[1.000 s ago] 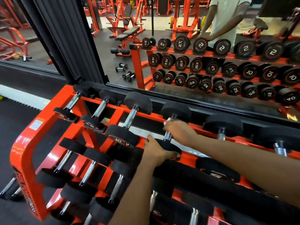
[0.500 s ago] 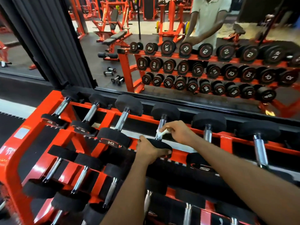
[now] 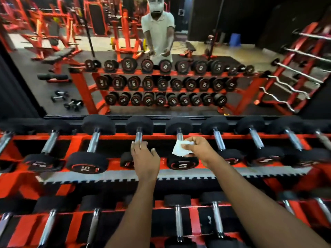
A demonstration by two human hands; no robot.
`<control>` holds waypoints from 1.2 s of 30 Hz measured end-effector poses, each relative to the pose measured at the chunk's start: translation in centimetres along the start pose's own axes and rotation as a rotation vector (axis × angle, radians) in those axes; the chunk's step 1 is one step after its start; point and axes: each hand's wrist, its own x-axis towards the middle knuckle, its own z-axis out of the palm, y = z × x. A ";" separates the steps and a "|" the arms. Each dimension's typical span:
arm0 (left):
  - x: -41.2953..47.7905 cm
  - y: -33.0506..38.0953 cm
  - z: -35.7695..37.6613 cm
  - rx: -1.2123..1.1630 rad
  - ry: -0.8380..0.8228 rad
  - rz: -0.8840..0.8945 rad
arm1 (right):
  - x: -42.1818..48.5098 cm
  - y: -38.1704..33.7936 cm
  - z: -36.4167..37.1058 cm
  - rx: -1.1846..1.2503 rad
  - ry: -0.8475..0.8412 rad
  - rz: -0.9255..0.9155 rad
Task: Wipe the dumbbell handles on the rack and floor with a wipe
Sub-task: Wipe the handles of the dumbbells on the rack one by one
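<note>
Black-headed dumbbells with chrome handles lie in rows on an orange rack. My right hand pinches a crumpled white wipe against the lower part of one chrome handle on the top row, just above that dumbbell's near head marked 5. My left hand lies over the near head of the neighbouring dumbbell on the left, fingers loosely spread, its fingertips at the base of that chrome handle.
A wall mirror behind the rack reflects the rack, a person in a white shirt, benches and barbells. Reflected small dumbbells lie on the floor at left. A lower row of dumbbells sits under my forearms.
My right hand has carried the wipe one dumbbell to the right. My left hand has loosened its grip on the previous dumbbell's head. The view has swung to face the rack squarely.
</note>
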 end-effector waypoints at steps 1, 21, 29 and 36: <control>-0.4 0.7 0.3 -0.028 -0.018 0.018 | -0.3 0.0 -0.7 -0.019 0.036 -0.020; -2.5 3.6 13.5 0.041 -0.311 -0.538 | 10.5 1.6 -8.8 -0.566 -0.185 -0.570; -3.5 7.0 11.1 0.026 -0.273 -0.557 | 13.0 4.3 -5.6 -1.015 -0.725 -1.032; -3.4 6.6 11.4 0.018 -0.281 -0.566 | 15.9 4.4 -6.9 -1.000 -0.739 -1.127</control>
